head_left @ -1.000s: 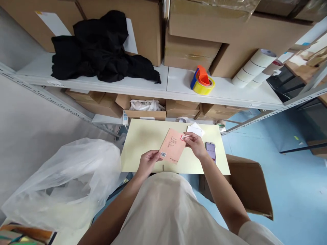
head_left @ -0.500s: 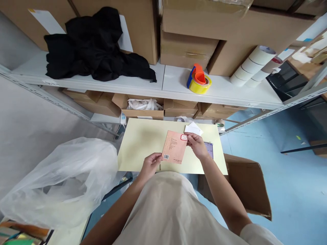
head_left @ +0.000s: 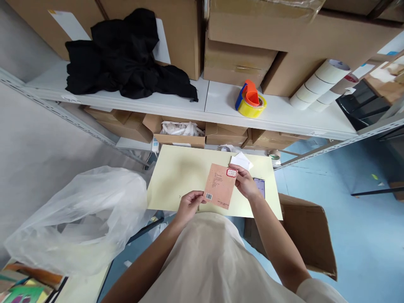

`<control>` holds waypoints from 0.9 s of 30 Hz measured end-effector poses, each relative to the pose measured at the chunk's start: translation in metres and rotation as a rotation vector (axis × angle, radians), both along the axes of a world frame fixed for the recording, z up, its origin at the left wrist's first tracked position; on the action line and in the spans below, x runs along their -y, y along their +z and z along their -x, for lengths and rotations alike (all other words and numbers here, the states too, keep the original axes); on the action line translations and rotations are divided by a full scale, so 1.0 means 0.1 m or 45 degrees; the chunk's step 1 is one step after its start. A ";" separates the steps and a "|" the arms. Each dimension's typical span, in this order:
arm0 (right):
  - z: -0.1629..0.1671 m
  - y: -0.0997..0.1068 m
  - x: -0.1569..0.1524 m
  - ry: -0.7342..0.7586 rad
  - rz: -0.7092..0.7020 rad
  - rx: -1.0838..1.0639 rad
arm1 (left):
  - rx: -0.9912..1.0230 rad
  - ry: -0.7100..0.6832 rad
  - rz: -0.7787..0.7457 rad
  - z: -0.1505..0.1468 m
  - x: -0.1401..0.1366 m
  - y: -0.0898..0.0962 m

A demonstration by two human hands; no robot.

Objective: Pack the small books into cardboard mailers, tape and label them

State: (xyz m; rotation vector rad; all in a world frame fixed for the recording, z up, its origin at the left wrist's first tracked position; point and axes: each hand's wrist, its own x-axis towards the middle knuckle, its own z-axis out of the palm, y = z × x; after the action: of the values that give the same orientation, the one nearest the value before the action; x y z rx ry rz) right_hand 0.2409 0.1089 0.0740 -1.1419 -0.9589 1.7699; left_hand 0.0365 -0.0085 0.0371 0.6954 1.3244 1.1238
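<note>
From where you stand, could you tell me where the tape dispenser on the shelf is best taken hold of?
Probably by the orange handle that rises above the yellow roll of the tape dispenser, coming from above and the front. The dispenser stands alone on the white shelf, with cardboard boxes close behind, so fingers could likely close around the handle from the open front.

Bright, even indoor light, soft shadows; strong wide-angle bending at edges; small print perhaps too blurred.

It looked like a stockroom: cardboard cartons [head_left: 240,63] crowded metal shelving [head_left: 221,105] across the upper frame, with a tape dispenser [head_left: 250,100] and label rolls [head_left: 318,86].
</note>
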 end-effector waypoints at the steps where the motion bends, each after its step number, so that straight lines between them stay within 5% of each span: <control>1: 0.01 -0.01 0.01 0.055 0.020 -0.032 | 0.040 -0.024 0.025 -0.02 0.01 0.02; 7: 0.21 -0.10 0.12 0.363 0.200 -0.286 | 0.406 -0.169 0.144 -0.19 0.03 0.08; 11: 0.31 -0.16 0.17 0.188 0.176 -0.298 | 0.405 -0.225 0.170 -0.14 -0.01 0.15; 14: 0.29 -0.17 0.17 0.094 0.146 -0.170 | 0.453 -0.104 0.136 0.02 -0.05 0.20; 22: 0.34 -0.09 0.27 0.020 0.074 0.054 | -0.009 -0.011 -0.019 0.25 -0.13 0.22; 27: 0.41 -0.02 0.50 0.082 0.014 -0.070 | 0.076 0.030 0.007 0.29 -0.12 0.18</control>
State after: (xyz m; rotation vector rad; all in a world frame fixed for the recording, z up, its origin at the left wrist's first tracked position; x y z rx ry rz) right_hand 0.1999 0.0594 0.0716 -1.0742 -0.9634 1.8505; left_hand 0.0071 0.0038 0.0553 0.6389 1.2878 1.1512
